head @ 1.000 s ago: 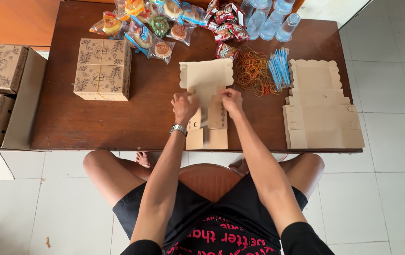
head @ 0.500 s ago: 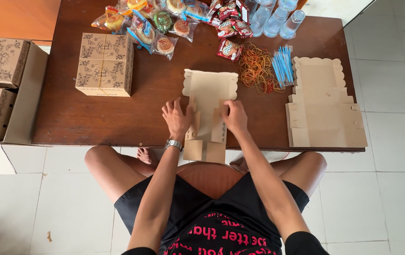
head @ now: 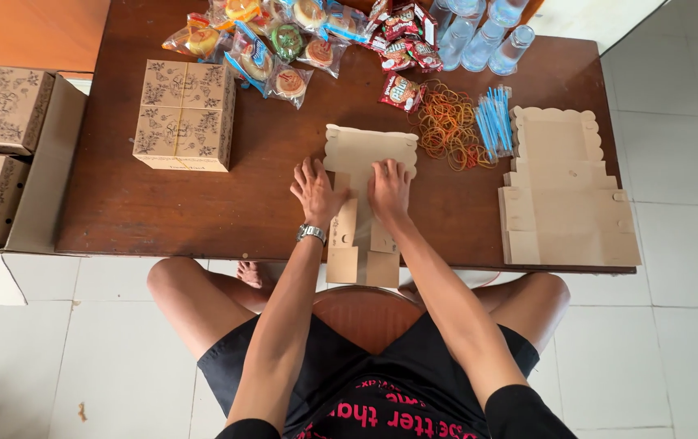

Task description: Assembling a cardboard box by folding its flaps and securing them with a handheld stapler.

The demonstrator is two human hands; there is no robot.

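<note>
Head view: left hand [head: 314, 192] and right hand [head: 389, 191] press open-palmed, gripping nothing, on flat cardboard box blank [head: 363, 162]. Assembled patterned box [head: 184, 114] far left; snack packets [head: 284, 41] beyond.

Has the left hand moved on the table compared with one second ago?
Yes. The left hand lay on the flat cardboard box blank near its scalloped top edge; now it presses lower and further left, beside the right hand, further from the rubber bands.
</note>
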